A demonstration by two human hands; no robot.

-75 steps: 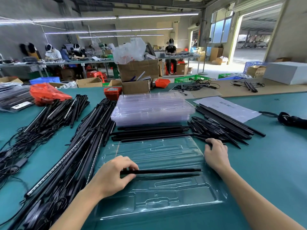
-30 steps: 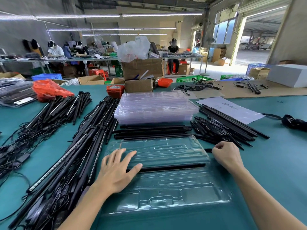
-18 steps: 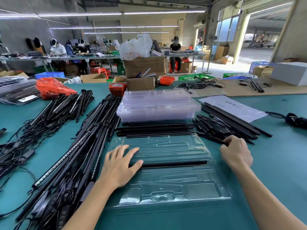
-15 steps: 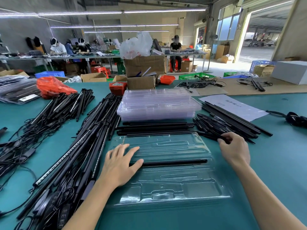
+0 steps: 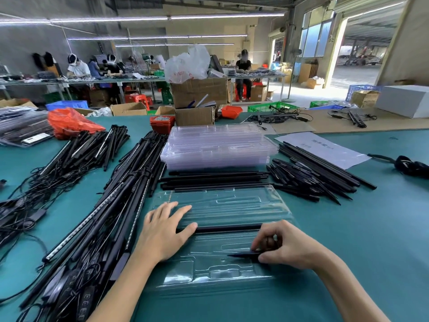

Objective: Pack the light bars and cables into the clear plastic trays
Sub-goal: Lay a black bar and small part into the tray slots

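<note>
Your right hand [image 5: 287, 246] moved from pile to tray [image 5: 274, 201], now pinching short black piece [image 5: 241, 254]. Left hand [image 5: 162, 231] flat, fingers straight, touching light bar [image 5: 227, 228].

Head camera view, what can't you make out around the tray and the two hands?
- Small black piece pinched by the right hand: its far end is hidden by the fingers.
- Black bar in the clear tray: both ends are covered by the hands; the left hand covers one.
- Paper sheet: print too small.

Tray [image 5: 232, 203] sat front and centre on the bench [image 5: 371, 228].
Tray stack [image 5: 218, 147] lay behind it, light bars [image 5: 120, 205] left, short pieces [image 5: 306, 180] right.
</note>
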